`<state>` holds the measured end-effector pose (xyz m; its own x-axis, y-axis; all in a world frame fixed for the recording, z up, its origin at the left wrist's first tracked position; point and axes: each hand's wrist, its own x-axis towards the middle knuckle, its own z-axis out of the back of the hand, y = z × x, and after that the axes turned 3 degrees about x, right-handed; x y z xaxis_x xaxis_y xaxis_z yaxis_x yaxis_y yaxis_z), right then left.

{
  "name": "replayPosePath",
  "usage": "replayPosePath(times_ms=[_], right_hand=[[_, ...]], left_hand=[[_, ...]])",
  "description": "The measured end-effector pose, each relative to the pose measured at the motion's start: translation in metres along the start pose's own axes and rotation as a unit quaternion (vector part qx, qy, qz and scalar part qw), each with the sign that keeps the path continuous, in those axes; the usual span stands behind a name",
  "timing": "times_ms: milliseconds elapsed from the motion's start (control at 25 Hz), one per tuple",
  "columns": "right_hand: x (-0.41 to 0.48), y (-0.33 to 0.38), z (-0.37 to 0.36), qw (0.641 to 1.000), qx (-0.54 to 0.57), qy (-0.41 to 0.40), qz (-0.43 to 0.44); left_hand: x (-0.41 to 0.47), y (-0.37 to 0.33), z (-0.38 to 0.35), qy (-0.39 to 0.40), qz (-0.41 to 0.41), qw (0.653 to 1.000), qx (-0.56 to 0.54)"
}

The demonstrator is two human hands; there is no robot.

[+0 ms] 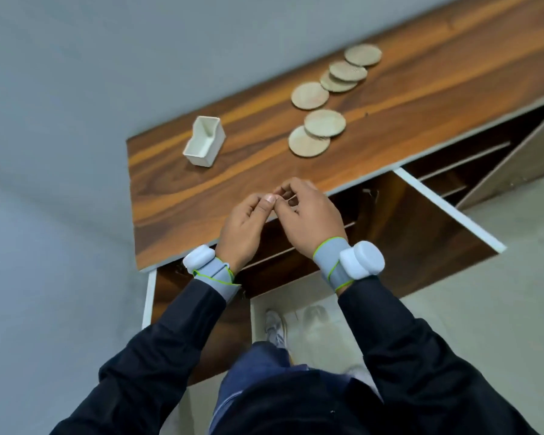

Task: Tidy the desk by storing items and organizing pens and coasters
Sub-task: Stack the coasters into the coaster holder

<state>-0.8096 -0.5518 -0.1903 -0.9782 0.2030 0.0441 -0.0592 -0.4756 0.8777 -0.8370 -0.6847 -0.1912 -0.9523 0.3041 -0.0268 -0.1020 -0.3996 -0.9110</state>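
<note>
Several round pale wooden coasters (pixel 324 122) lie scattered on the wooden desk top (pixel 233 171), some overlapping, in a line toward the far right. An empty white plastic holder (pixel 204 141) stands near the desk's left end. My left hand (pixel 245 227) and my right hand (pixel 308 215) meet above the desk's front edge, fingertips touching each other. Fingers of both are curled; nothing clear shows between them. No pens are visible.
Under the desk a cabinet door (pixel 434 221) swings open to the right, and another panel (pixel 522 158) stands open farther right, showing shelves. A grey wall lies behind and left of the desk. My feet (pixel 275 328) stand on the pale floor.
</note>
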Motion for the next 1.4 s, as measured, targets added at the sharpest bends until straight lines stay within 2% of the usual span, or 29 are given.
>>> replayPosePath(times_ms=[120, 320, 480, 640, 720, 800, 880, 1000, 1080, 1160, 1280, 1360, 1400], right_hand=[[0.028, 0.024, -0.012, 0.998, -0.011, 0.040, 0.043], [0.084, 0.039, -0.045, 0.995, -0.023, 0.073, 0.063], [0.140, 0.035, -0.065, 0.993, -0.049, 0.099, 0.026], [0.179, 0.035, -0.075, 0.985, -0.072, 0.157, -0.024], [0.195, 0.031, -0.079, 0.982, -0.086, 0.160, -0.042], [0.206, 0.025, -0.074, 0.981, -0.112, 0.150, -0.044], [0.219, 0.014, -0.064, 0.979, -0.142, 0.139, -0.035], [0.233, -0.002, -0.043, 0.972, -0.177, 0.153, -0.023], [0.241, -0.013, -0.029, 0.966, -0.202, 0.164, -0.006], [0.246, -0.019, -0.020, 0.959, -0.229, 0.165, 0.013], [0.252, -0.046, 0.011, 0.945, -0.289, 0.151, 0.023], [0.253, -0.068, 0.029, 0.936, -0.320, 0.145, -0.009], [0.252, -0.078, 0.040, 0.932, -0.331, 0.145, -0.036]], left_hand=[[0.010, -0.001, 0.031, -0.055, -0.018, 0.998, -0.033], [0.054, 0.021, 0.063, -0.144, 0.018, 0.987, -0.063], [0.122, 0.049, 0.096, -0.257, 0.108, 0.956, 0.097], [0.172, 0.065, 0.109, -0.187, 0.228, 0.951, 0.093], [0.183, 0.073, 0.101, -0.145, 0.252, 0.954, 0.080], [0.188, 0.072, 0.086, -0.141, 0.256, 0.955, 0.055], [0.199, 0.067, 0.074, -0.177, 0.247, 0.948, 0.092], [0.215, 0.061, 0.065, -0.218, 0.197, 0.928, 0.230], [0.226, 0.060, 0.061, -0.174, 0.133, 0.924, 0.313], [0.232, 0.062, 0.061, -0.116, 0.104, 0.913, 0.376], [0.237, 0.054, 0.035, -0.121, 0.087, 0.875, 0.460], [0.237, 0.051, 0.021, -0.128, 0.070, 0.853, 0.501], [0.238, 0.048, 0.015, -0.122, 0.064, 0.852, 0.504]])
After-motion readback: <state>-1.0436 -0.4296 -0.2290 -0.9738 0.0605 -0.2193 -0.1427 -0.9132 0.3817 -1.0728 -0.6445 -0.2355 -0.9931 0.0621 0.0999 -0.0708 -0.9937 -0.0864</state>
